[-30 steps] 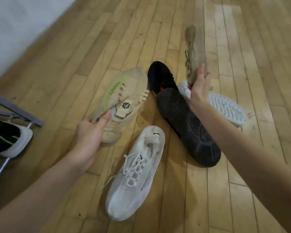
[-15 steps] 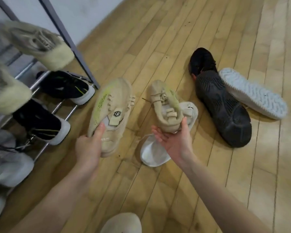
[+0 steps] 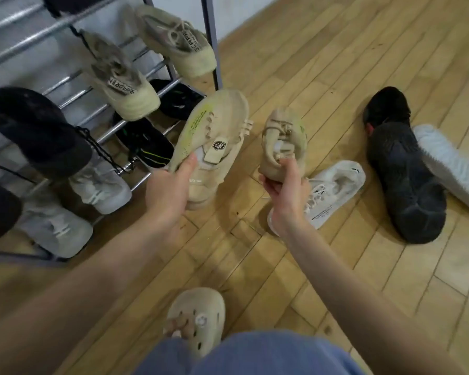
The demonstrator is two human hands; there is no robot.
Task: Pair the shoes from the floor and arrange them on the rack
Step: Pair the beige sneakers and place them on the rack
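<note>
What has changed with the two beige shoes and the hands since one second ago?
The right hand has lifted the second beige sneaker off the floor and brought it beside the first beige sneaker, near the shoe rack. The left hand still grips the first one. The white sneaker and black shoe stayed put.

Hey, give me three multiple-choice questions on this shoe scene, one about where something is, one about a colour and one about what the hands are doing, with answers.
1. Where is the white sneaker?
A. On the rack
B. On the floor, right of the held shoes
C. In the left hand

2. What colour are both held shoes?
A. Beige
B. Black
C. Red

3. What is the right hand doing?
A. Hanging idle
B. Pressing the floor
C. Gripping a shoe

Answers: 1 B, it lies on the wooden floor. 2 A, the left hand grips the larger-looking beige shoe, matching the other beige shoe. 3 C, fingers curl round its heel.
</note>
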